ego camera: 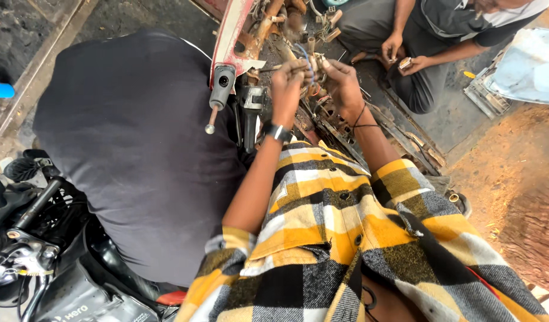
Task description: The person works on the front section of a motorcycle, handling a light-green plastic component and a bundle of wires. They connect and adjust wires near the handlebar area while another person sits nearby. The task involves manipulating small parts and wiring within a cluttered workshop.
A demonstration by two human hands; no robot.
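My left hand (287, 89) and my right hand (342, 83) are raised together over a stripped scooter body (322, 119). Both pinch a bundle of coloured wires (310, 68) between their fingertips. A dark watch band sits on my left wrist and a thin black cord on my right wrist. I wear a yellow, black and white checked shirt. The red front panel (233, 36) of the scooter, with a grey handlebar end (219, 89), stands just left of my left hand.
A large black scooter seat (131, 143) fills the left. Another motorcycle's handlebar and levers (24, 232) lie at bottom left. A second person squats at top right, hands (399, 56) on a small part. A pale body panel (525, 65) lies on the dirt at right.
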